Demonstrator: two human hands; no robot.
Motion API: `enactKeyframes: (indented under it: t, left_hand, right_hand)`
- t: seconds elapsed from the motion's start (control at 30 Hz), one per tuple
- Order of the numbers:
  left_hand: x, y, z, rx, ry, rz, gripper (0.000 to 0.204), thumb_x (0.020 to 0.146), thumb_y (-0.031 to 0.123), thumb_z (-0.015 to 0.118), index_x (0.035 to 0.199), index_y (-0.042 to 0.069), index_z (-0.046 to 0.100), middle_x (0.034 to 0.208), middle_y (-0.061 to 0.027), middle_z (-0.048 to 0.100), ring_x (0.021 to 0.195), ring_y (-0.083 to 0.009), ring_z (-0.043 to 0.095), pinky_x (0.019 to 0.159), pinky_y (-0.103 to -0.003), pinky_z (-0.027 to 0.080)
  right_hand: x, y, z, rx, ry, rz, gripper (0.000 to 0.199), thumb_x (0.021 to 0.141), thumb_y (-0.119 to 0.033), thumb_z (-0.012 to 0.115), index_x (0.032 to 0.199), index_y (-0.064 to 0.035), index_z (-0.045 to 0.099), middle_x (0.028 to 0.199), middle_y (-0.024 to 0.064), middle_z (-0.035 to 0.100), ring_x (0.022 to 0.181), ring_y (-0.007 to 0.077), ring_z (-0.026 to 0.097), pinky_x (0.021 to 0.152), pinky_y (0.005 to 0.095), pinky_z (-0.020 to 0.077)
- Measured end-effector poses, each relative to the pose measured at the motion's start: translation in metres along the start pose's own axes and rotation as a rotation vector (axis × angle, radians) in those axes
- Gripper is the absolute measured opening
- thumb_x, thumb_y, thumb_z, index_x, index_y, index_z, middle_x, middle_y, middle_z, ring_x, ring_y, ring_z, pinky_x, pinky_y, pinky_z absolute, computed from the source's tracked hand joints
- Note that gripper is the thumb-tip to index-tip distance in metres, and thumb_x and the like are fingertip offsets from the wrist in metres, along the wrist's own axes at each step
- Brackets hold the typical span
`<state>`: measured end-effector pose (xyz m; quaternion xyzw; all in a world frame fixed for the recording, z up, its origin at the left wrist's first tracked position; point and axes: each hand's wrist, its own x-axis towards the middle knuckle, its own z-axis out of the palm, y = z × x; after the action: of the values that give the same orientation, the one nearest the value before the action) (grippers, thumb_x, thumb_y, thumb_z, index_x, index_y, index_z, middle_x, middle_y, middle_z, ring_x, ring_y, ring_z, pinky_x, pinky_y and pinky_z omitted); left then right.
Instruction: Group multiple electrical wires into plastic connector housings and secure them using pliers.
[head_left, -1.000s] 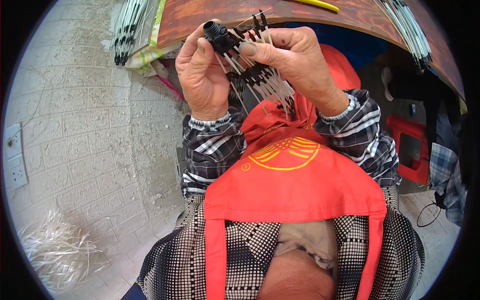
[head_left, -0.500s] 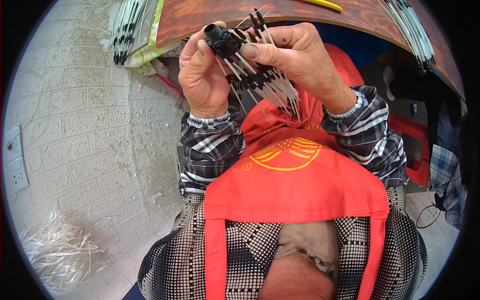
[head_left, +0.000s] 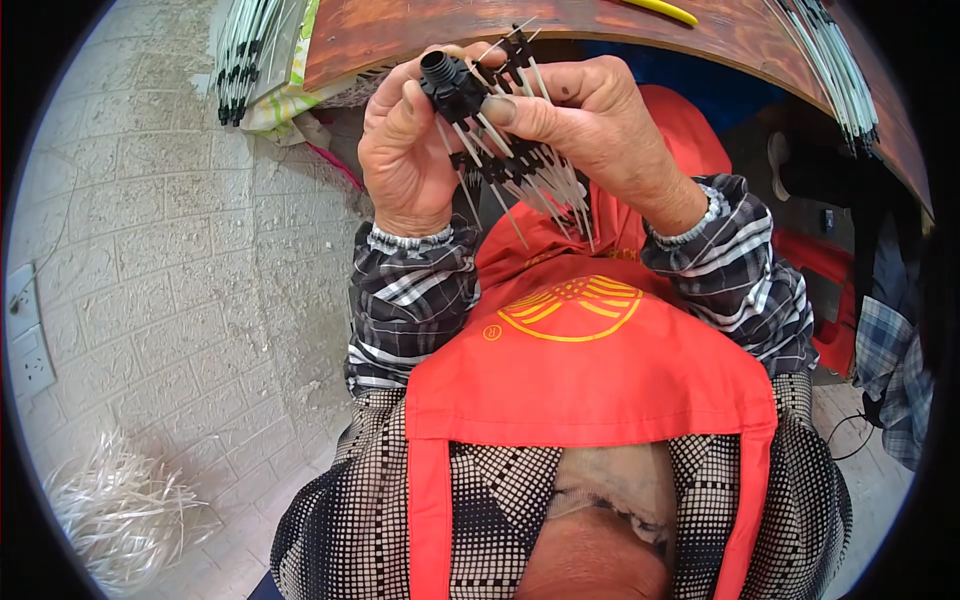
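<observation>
Wall: pale, brick-patterned wall (head_left: 190, 260), at left, its surface roughly patched, with white socket plates (head_left: 30, 355) near the rim.
Counter: brown wooden counter (head_left: 450, 30), crossing the top; its front edge bows through the lens.
Apron: red apron (head_left: 590, 390) with a yellow emblem, worn over a checked garment.
Strip heap: loose translucent strips (head_left: 125, 510), piled at lower left.
Stool: red stool (head_left: 835, 345), partly hidden, beneath the counter's right side.
Rod bundles: a left bundle (head_left: 250, 50) and a right bundle (head_left: 830, 85) of pale rods with black parts, both reaching past the counter's edge.
Hands: raised before the counter, close together; left hand (head_left: 405, 160) clamped on the fitting, right hand (head_left: 600, 125) pinching rods, its thumb against the fitting.
Held rods: white rods (head_left: 545, 190) with black connectors, fanning downward over the apron.
Curved piece: yellow piece (head_left: 665, 11), lying on the counter.
Fitting: black fitting (head_left: 455, 95) between the hands, tilted; its threaded neck is open, the interior dark.
</observation>
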<state>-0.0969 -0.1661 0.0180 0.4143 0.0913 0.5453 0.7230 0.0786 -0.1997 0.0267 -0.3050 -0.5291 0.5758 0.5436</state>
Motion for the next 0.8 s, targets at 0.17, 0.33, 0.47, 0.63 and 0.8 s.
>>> enactKeyframes:
  t: [0.17, 0.33, 0.47, 0.63, 0.8]
  left_hand:
    - [0.007, 0.005, 0.005, -0.041, 0.028, -0.013, 0.036, 0.094, 0.018, 0.063, 0.123, -0.003, 0.058, 0.113, -0.0185, 0.066, 0.103, -0.0254, 0.066, 0.092, -0.038, 0.053]
    - [0.014, 0.004, 0.009, -0.036, 0.054, 0.092, 0.034, 0.094, 0.010, 0.061, 0.127, 0.004, 0.056, 0.112, -0.0136, 0.065, 0.102, -0.0278, 0.064, 0.091, -0.041, 0.054]
    - [0.023, -0.002, 0.025, 0.065, 0.077, 0.145, 0.032, 0.093, 0.007, 0.062, 0.125, 0.005, 0.057, 0.109, -0.0106, 0.068, 0.101, -0.0227, 0.065, 0.090, -0.038, 0.054]
    - [0.034, -0.007, 0.045, 0.132, 0.125, 0.145, 0.028, 0.093, 0.012, 0.065, 0.120, 0.004, 0.062, 0.104, -0.0119, 0.070, 0.095, -0.0197, 0.069, 0.083, -0.033, 0.058]
    - [0.038, -0.007, 0.061, 0.153, 0.079, 0.125, 0.028, 0.095, 0.015, 0.063, 0.119, 0.000, 0.063, 0.109, -0.0128, 0.069, 0.098, -0.0186, 0.067, 0.086, -0.033, 0.056]
  right_hand:
    - [0.006, -0.005, -0.002, -0.010, 0.000, 0.027, 0.017, 0.087, -0.016, 0.073, 0.082, 0.0008, 0.074, 0.067, -0.0033, 0.064, 0.063, 0.0012, 0.055, 0.055, 0.0194, 0.0445]
    - [0.004, -0.019, 0.003, -0.002, 0.077, -0.063, 0.019, 0.088, -0.017, 0.072, 0.081, 0.0008, 0.074, 0.065, -0.0037, 0.062, 0.061, 0.0017, 0.053, 0.054, 0.0192, 0.0427]
    - [-0.001, -0.023, -0.002, -0.058, 0.160, -0.095, 0.020, 0.087, -0.018, 0.073, 0.078, -0.0002, 0.074, 0.062, -0.0034, 0.062, 0.059, 0.0019, 0.053, 0.050, 0.0197, 0.0410]
    - [-0.001, -0.027, -0.005, -0.097, 0.267, -0.159, 0.025, 0.087, -0.018, 0.071, 0.070, 0.0008, 0.070, 0.058, -0.0019, 0.061, 0.055, 0.0022, 0.052, 0.048, 0.0217, 0.0399]
    - [-0.001, -0.027, -0.009, -0.174, 0.298, -0.169, 0.028, 0.086, -0.019, 0.071, 0.067, 0.0011, 0.068, 0.056, -0.0014, 0.060, 0.054, 0.0027, 0.052, 0.047, 0.0229, 0.0395]
